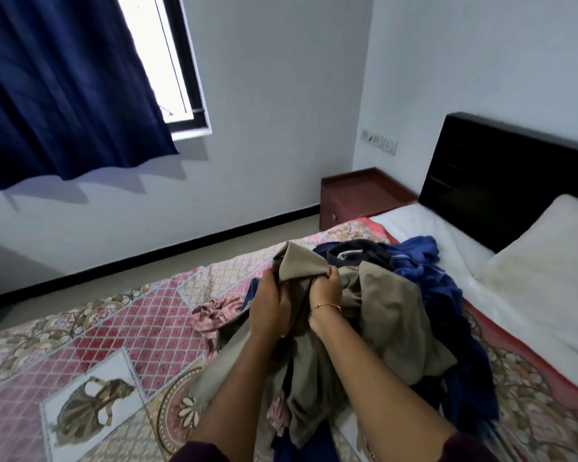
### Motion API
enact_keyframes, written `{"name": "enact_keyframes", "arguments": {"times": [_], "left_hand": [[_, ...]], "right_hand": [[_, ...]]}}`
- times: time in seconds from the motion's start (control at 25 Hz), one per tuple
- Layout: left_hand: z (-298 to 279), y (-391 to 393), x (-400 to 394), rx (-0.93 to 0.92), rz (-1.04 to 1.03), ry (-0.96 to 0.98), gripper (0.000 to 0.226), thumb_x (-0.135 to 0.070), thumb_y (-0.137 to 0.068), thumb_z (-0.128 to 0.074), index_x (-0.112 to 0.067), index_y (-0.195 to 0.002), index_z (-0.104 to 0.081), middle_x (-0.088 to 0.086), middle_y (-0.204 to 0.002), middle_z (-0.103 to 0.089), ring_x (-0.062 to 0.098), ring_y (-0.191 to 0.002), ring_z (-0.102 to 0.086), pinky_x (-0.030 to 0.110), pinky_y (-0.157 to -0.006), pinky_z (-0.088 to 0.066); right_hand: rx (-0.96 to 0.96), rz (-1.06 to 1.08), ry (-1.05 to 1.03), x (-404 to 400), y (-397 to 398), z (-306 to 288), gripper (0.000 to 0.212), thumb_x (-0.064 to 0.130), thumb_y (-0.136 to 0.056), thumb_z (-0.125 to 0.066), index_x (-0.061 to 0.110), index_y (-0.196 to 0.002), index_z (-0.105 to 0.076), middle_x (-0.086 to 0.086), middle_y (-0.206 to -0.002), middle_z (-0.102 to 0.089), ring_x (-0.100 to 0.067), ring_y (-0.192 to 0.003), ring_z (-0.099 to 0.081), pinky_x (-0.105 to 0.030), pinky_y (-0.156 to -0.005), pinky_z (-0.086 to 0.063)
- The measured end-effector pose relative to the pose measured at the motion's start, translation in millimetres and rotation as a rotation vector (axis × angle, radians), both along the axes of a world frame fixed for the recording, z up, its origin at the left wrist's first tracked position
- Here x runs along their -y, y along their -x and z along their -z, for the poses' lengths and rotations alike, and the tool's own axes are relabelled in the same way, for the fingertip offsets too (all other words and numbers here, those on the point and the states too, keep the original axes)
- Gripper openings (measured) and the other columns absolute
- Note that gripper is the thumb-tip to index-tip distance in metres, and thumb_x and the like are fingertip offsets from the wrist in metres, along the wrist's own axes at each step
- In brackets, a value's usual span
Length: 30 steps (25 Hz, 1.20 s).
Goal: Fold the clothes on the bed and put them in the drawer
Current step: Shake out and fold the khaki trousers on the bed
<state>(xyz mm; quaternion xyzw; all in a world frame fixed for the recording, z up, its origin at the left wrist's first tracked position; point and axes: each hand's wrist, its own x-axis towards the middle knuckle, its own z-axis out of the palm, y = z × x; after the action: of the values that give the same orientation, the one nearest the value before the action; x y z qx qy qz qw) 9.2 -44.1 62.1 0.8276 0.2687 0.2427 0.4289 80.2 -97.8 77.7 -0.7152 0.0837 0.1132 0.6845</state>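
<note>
A khaki-grey garment (391,311) is lifted off a heap of clothes on the bed (121,328). My left hand (271,303) and my right hand (326,295) both grip its bunched upper edge, close together. Beneath and behind it lie blue clothes (437,281) and a dark garment (351,253). A crumpled pink garment (214,313) sits to the left of my left hand. The lower part of the khaki garment hangs over my forearms and hides part of the heap.
The bed has a patterned pink cover, a white pillow (548,261) and a dark headboard (501,181) at right. A reddish bedside cabinet with a drawer (354,201) stands beyond the bed by the wall. A blue curtain (64,88) hangs over the window.
</note>
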Motion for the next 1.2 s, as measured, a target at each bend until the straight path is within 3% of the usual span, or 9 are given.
{"name": "enact_keyframes", "arguments": {"times": [0.12, 0.28, 0.36, 0.52, 0.76, 0.88, 0.96, 1.12, 1.2], "left_hand": [[-50, 33, 2, 0.130, 0.160, 0.085, 0.078, -0.053, -0.066, -0.051, -0.022, -0.135, -0.031, -0.002, -0.114, -0.057, 0.020, -0.102, -0.057, 0.037, -0.085, -0.048], [-108, 91, -1, 0.191, 0.271, -0.017, 0.116, -0.050, -0.059, -0.069, -0.026, -0.148, 0.002, 0.001, -0.127, -0.051, 0.018, -0.110, -0.052, 0.035, -0.088, -0.047], [-140, 125, -2, 0.274, 0.089, -0.064, 0.105, -0.034, -0.070, -0.073, -0.026, -0.149, -0.004, 0.004, -0.130, -0.053, 0.022, -0.109, -0.055, 0.034, -0.085, -0.047], [-213, 190, -13, 0.382, -0.284, -0.227, 0.042, -0.017, -0.088, -0.049, -0.015, -0.129, -0.041, 0.011, -0.109, -0.063, 0.031, -0.098, -0.059, 0.038, -0.081, -0.047], [-259, 308, -37, 0.174, -0.463, -0.296, 0.022, -0.006, -0.087, -0.038, -0.006, -0.107, -0.045, 0.013, -0.097, -0.058, 0.030, -0.086, -0.053, 0.035, -0.070, -0.035], [-269, 349, -54, 0.180, -0.557, -0.017, 0.026, -0.009, -0.091, -0.036, -0.004, -0.115, -0.046, 0.009, -0.103, -0.053, 0.027, -0.093, -0.050, 0.034, -0.077, -0.037], [-277, 373, -69, 0.241, -0.597, 0.237, 0.034, -0.010, -0.091, -0.038, -0.004, -0.124, -0.046, 0.008, -0.116, -0.054, 0.031, -0.108, -0.052, 0.034, -0.087, -0.041], [-281, 421, -82, 0.432, -0.544, 0.447, 0.037, -0.014, -0.094, -0.042, 0.001, -0.128, -0.048, 0.017, -0.129, -0.055, 0.032, -0.117, -0.054, 0.033, -0.083, -0.047], [-280, 441, -87, 0.488, -0.551, 0.528, 0.037, -0.015, -0.094, -0.043, 0.001, -0.127, -0.049, 0.018, -0.129, -0.055, 0.033, -0.116, -0.055, 0.035, -0.082, -0.048]], "right_hand": [[-0.089, 0.060, -0.470, -4, 40, -75, 0.028, 0.008, -0.095, -0.030, 0.015, -0.086, -0.055, -0.012, -0.099, -0.055, -0.027, -0.090, -0.053, -0.041, -0.088, -0.047], [-0.152, -0.005, -0.965, 12, 119, -190, 0.030, 0.007, -0.098, -0.029, 0.005, -0.112, -0.055, -0.012, -0.092, -0.056, -0.020, -0.068, -0.052, -0.034, -0.072, -0.046], [-0.102, -0.127, -1.105, 19, 171, -246, 0.027, 0.004, -0.098, -0.032, 0.003, -0.107, -0.057, -0.010, -0.086, -0.057, -0.018, -0.068, -0.053, -0.030, -0.068, -0.051], [0.005, -0.274, -1.266, 18, 256, -313, 0.025, 0.000, -0.096, -0.036, 0.010, -0.083, -0.055, -0.007, -0.067, -0.062, -0.017, -0.061, -0.059, -0.022, -0.049, -0.053], [0.099, -0.380, -0.879, -1, 303, -307, 0.033, 0.010, -0.095, -0.038, 0.011, -0.128, -0.044, -0.013, -0.109, -0.055, -0.026, -0.094, -0.055, -0.044, -0.090, -0.047], [0.253, -0.509, -0.285, -23, 339, -268, 0.046, 0.015, -0.088, -0.051, 0.009, -0.131, -0.035, -0.011, -0.115, -0.051, -0.022, -0.091, -0.054, -0.035, -0.078, -0.049], [0.464, -0.584, 0.061, -36, 375, -238, 0.051, 0.024, -0.084, -0.061, 0.007, -0.126, -0.036, -0.013, -0.124, -0.044, -0.028, -0.104, -0.051, -0.038, -0.089, -0.047], [0.727, -0.661, 0.005, -43, 449, -202, 0.029, 0.036, -0.092, -0.052, 0.012, -0.100, -0.040, -0.013, -0.100, -0.056, -0.032, -0.095, -0.056, -0.030, -0.074, -0.037], [0.846, -0.746, 0.025, -43, 471, -188, 0.038, 0.044, -0.090, -0.054, 0.010, -0.108, -0.047, -0.011, -0.105, -0.061, -0.027, -0.098, -0.058, -0.029, -0.076, -0.040]]}}
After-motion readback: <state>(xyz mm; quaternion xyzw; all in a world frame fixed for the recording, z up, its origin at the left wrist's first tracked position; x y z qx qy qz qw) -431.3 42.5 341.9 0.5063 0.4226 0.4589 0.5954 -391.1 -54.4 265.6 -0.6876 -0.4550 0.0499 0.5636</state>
